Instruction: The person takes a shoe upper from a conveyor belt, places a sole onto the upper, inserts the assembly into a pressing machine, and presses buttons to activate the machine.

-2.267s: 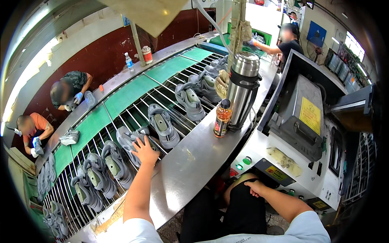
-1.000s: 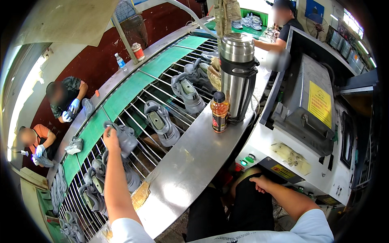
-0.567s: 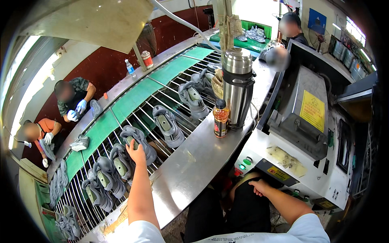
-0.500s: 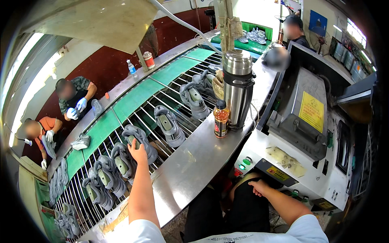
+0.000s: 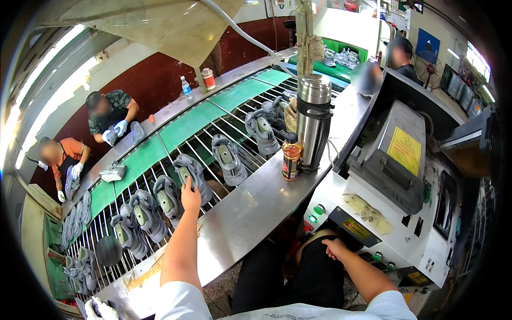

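Note:
My left hand is closed at the near side of a grey shoe, its fingertips at the shoe's opening. That shoe sits tilted on the metal rod rack, in a row of similar grey shoes. One shoe stands to its right, and another to its left. My right hand rests on the leg of my black shorts, with curled fingers; whether they pinch anything cannot be made out.
A steel ledge borders the rack and carries a steel flask and a sauce bottle. To the right stands a white machine with buttons. Two people in gloves handle shoes across the rack. White gloves lie at the lower left.
The whole view has shifted slightly. My left hand stays at the same shoe, and my right hand stays on my leg. The two people across the rack have moved their hands.

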### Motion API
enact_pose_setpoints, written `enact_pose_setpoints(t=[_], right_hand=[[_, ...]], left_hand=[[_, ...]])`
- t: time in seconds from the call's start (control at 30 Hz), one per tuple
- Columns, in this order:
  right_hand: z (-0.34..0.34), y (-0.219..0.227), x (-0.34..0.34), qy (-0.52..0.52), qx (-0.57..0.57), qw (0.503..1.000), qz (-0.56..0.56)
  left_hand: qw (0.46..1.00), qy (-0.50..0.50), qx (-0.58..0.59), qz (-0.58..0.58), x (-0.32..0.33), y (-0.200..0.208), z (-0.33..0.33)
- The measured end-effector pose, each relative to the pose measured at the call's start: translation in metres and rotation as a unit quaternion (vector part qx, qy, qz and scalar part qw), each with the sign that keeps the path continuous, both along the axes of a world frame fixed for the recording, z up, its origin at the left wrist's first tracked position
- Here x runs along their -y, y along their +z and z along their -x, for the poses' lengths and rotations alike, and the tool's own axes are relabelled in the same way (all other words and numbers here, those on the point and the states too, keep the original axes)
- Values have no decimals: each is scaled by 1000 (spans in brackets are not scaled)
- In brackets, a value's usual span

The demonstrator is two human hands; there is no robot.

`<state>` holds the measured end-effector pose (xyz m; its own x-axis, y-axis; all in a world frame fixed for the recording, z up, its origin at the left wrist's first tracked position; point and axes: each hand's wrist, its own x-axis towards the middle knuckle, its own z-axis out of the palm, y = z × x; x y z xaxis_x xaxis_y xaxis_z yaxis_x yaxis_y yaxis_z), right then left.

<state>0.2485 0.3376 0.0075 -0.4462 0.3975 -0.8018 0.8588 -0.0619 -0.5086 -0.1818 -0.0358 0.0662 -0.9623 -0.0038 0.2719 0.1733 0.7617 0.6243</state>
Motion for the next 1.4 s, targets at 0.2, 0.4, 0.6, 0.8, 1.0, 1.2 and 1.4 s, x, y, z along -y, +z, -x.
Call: enact_pose_setpoints(t=[0.2, 0.4, 0.6, 0.8, 1.0, 1.2, 1.4], right_hand=[[-18, 0, -3, -17, -39, 999, -35], [-38, 59, 35, 100, -410, 807, -414], [9, 171, -56, 65, -443, 608, -655], [93, 229, -240, -151, -114, 691, -697], [116, 246, -270, -235, 81, 831, -497], [100, 262, -220, -262, 49, 790, -553], [59, 238, -159, -333, -229, 636, -658]], left_hand=[[996, -7, -94, -5, -7, -18, -62], [994, 36, -71, -73, -4, -67, -141], [997, -58, -51, -6, 14, -59, -203], [999, -51, -10, 10, 7, -59, -193], [999, -33, -27, -11, 6, -55, -195], [999, -28, -20, -20, 4, -45, -195], [998, -36, -33, -44, 11, -45, -196]])
